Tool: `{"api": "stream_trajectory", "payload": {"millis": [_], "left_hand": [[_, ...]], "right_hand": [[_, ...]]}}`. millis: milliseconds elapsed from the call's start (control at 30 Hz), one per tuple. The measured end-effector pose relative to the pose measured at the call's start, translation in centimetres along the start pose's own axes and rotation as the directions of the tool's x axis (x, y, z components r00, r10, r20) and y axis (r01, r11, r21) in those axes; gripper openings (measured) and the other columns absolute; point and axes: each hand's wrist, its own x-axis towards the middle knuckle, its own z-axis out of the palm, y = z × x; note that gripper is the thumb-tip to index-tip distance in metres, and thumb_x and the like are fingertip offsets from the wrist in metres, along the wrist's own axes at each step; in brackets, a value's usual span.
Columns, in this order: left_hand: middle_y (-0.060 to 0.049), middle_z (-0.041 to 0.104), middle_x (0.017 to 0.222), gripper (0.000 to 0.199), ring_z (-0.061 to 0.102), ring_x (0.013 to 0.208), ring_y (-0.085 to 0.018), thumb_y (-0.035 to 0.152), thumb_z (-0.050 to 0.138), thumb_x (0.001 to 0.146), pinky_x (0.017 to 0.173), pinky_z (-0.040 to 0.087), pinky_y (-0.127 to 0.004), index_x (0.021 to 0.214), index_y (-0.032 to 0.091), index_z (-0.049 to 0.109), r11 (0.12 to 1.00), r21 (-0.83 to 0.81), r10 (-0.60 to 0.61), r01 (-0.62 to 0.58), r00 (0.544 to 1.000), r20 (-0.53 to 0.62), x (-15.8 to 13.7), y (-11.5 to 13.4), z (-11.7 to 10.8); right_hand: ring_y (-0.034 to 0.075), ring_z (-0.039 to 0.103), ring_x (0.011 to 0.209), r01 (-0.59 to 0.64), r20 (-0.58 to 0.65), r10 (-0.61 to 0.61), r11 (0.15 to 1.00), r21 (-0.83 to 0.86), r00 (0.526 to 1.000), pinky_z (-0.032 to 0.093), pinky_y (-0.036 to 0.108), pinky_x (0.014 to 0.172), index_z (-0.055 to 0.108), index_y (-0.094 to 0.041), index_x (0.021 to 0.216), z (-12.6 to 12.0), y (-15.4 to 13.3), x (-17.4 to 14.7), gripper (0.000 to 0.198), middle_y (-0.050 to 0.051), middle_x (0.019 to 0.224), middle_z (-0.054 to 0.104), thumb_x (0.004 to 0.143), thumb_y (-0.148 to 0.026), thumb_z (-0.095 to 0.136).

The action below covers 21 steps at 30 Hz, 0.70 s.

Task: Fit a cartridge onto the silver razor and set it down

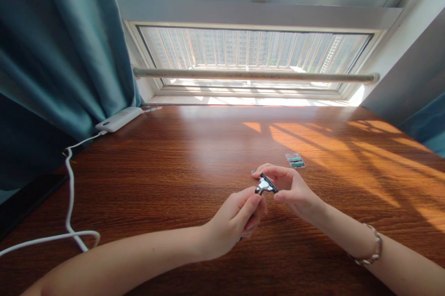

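My left hand [236,215] is closed round the handle of a razor [266,185], with the thumb on top near its neck. Most of the handle is hidden in that fist. The razor's silver neck and dark head point up and to the right. My right hand [295,187] curves about the head, its thumb at the lower end and its fingers by the upper end, in a loose pinch. Just beyond the right hand, a small clear pack with green-striped razor cartridges [295,160] lies flat on the wooden table [167,166].
At the table's back left lies a white power bank [120,119] with a white cable [71,189] running down the left side. A blue curtain [66,41] hangs there. A dark flat object [28,203] sits at the left edge. A rail [243,74] crosses the window behind.
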Motion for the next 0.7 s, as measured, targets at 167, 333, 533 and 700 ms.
{"api": "stream_trajectory", "payload": {"millis": [167, 333, 533, 700], "left_hand": [[0.006, 0.031, 0.050, 0.033, 0.026, 0.045, -0.007, 0.042, 0.031, 0.088, 0.043, 0.022, -0.021, 0.069, 0.016, 0.040, 0.977, 0.205, 0.068, -0.058, 0.997, -0.039, -0.2, 0.1, -0.1], [0.004, 0.033, 0.055, 0.031, 0.028, 0.050, -0.008, 0.039, 0.033, 0.088, 0.049, 0.023, -0.023, 0.068, 0.016, 0.041, 0.930, 0.354, 0.123, -0.097, 0.991, -0.051, -0.2, 0.6, -0.2], [0.004, 0.034, 0.056, 0.032, 0.028, 0.052, -0.007, 0.041, 0.038, 0.086, 0.049, 0.022, -0.023, 0.067, 0.015, 0.042, 0.952, 0.289, 0.129, -0.103, 0.989, -0.070, -0.2, 0.4, -0.1], [0.008, 0.026, 0.048, 0.034, 0.018, 0.040, -0.005, 0.048, 0.039, 0.083, 0.039, 0.014, -0.019, 0.069, 0.016, 0.042, 0.981, -0.187, -0.038, 0.044, 0.999, 0.038, 0.9, -0.5, -0.9]], "right_hand": [[0.020, 0.047, 0.096, -0.008, 0.049, 0.006, 1.000, 0.027, 0.999, 0.037, 0.032, 0.084, 0.065, -0.021, 0.096, -0.3, 0.2, 0.0, 0.040, 0.005, 0.100, 0.057, 0.059, -0.033, 0.074], [0.021, 0.046, 0.102, -0.054, 0.110, 0.046, 0.996, 0.073, 0.993, 0.036, 0.032, 0.086, 0.065, -0.022, 0.100, -0.3, 0.1, -0.1, 0.042, 0.005, 0.106, 0.055, 0.061, -0.038, 0.071], [0.022, 0.048, 0.104, -0.083, 0.158, 0.064, 0.989, 0.121, 0.985, 0.036, 0.034, 0.088, 0.059, -0.023, 0.110, -0.8, 0.0, 0.1, 0.057, 0.006, 0.110, 0.058, 0.058, -0.041, 0.074], [0.020, 0.057, 0.090, -0.008, -0.029, 0.008, 1.000, -0.025, 1.000, 0.042, 0.034, 0.081, 0.059, -0.022, 0.106, -2.4, -0.8, 0.9, 0.047, 0.006, 0.097, 0.062, 0.065, -0.045, 0.067]]}}
